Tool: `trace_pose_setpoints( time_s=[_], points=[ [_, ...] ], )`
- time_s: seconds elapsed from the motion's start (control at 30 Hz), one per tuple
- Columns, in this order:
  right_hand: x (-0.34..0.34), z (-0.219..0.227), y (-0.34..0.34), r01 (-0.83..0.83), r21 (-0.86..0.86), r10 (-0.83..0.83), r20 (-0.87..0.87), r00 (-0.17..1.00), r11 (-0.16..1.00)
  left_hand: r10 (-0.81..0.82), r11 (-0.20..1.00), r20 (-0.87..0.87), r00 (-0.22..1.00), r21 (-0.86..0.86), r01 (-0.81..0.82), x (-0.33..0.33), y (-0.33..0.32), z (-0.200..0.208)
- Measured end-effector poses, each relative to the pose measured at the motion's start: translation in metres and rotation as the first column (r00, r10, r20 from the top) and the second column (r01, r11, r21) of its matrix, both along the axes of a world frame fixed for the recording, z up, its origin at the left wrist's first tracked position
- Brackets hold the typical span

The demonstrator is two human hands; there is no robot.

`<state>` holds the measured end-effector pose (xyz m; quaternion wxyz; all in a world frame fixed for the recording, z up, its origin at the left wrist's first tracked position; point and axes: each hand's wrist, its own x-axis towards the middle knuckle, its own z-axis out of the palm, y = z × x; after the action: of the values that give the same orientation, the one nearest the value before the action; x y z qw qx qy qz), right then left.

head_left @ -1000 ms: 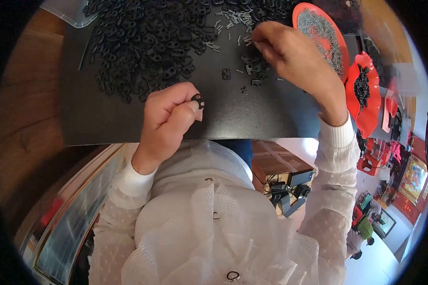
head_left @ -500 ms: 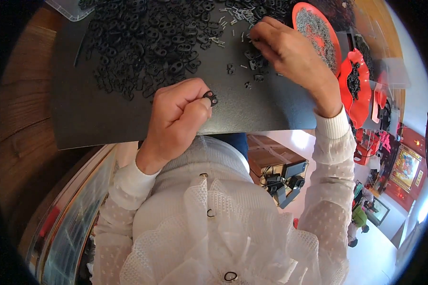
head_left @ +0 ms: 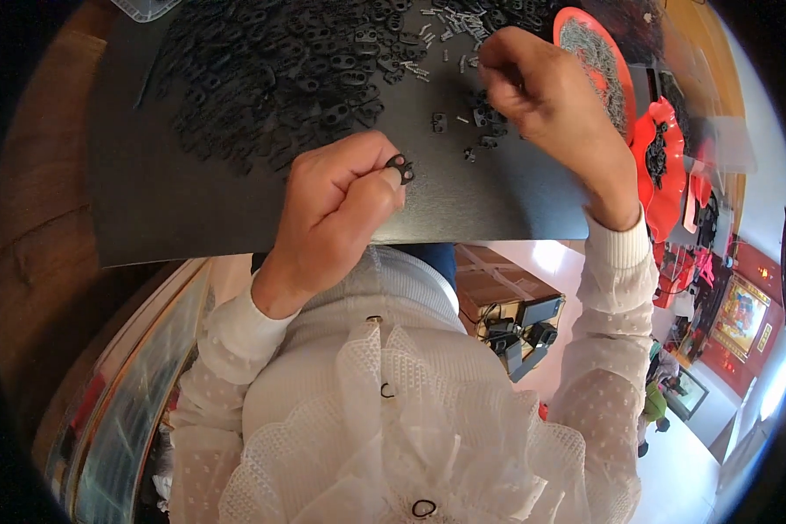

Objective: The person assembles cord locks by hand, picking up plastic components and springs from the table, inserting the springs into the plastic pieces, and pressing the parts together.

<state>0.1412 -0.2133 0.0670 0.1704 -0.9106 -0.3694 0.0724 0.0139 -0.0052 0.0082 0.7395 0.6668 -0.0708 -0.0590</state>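
Near the front edge of the black mat (head_left: 236, 218), my left hand (head_left: 336, 210) is closed. A small black two-hole cord lock piece (head_left: 401, 168) is pinched between its thumb and forefinger. My right hand (head_left: 559, 109) hovers farther back on the right, its fingers curled together. Whatever it may hold is hidden behind the fingers. Small black cord lock parts (head_left: 489, 141) lie just beside and under its fingertips. Behind it to the left are loose little metal springs (head_left: 467, 26).
A large heap of black cord lock pieces (head_left: 279, 79) covers the mat's back left. Right of my right hand stand a red plate (head_left: 626, 83) of metal springs and a wavy red dish (head_left: 671, 214) with black pieces. A clear plastic tray (head_left: 147, 9) sits far left.
The view has shifted a little. My left hand still grips the black piece. My right hand stays over the parts at the right, fingers curled in more tightly.
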Motion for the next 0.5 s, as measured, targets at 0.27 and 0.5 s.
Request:
trace_pose_setpoints(
  time_s=[0.27, 0.5],
  points=[
    [-0.045, 0.008, 0.032, 0.131, 0.499, 0.058, -0.344, 0.937, 0.857, 0.033, 0.988, -0.132, 0.991, -0.145, -0.052, 0.001, 0.0, 0.007],
    [-0.068, 0.001, 0.037, 0.458, 0.504, -0.107, -0.579, 0.809, 0.733, 0.042, 0.993, -0.093, 0.995, -0.103, -0.051, 0.0, -0.001, 0.004]
  ],
)
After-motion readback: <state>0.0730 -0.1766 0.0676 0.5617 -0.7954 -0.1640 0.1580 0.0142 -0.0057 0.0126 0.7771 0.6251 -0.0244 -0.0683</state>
